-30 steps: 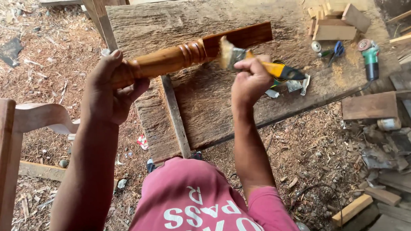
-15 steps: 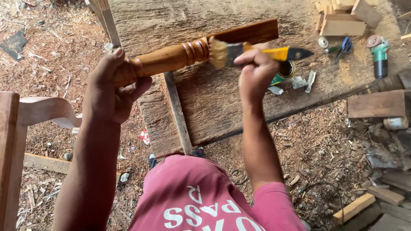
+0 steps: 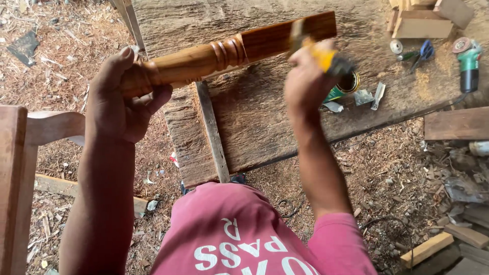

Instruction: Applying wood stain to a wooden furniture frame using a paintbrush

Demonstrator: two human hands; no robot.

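Note:
My left hand (image 3: 122,97) grips the rounded end of a turned wooden leg (image 3: 229,53), glossy reddish brown, held level above a rough wooden bench top (image 3: 254,117). My right hand (image 3: 305,84) holds a paintbrush (image 3: 318,48) with a yellow and black handle; its bristles rest on the square far section of the leg. Just behind my right hand stands a small open tin (image 3: 346,86) with dark liquid.
An angle grinder (image 3: 466,63), scissors (image 3: 423,51) and wood blocks (image 3: 423,18) lie at the bench's far right. A chair part (image 3: 30,147) stands at the left. Sawdust and offcuts (image 3: 428,247) cover the ground. A narrow slat (image 3: 214,135) lies on the bench.
My right hand has carried the brush rightward along the leg, from the ringed section to the square end. The left hand keeps its grip.

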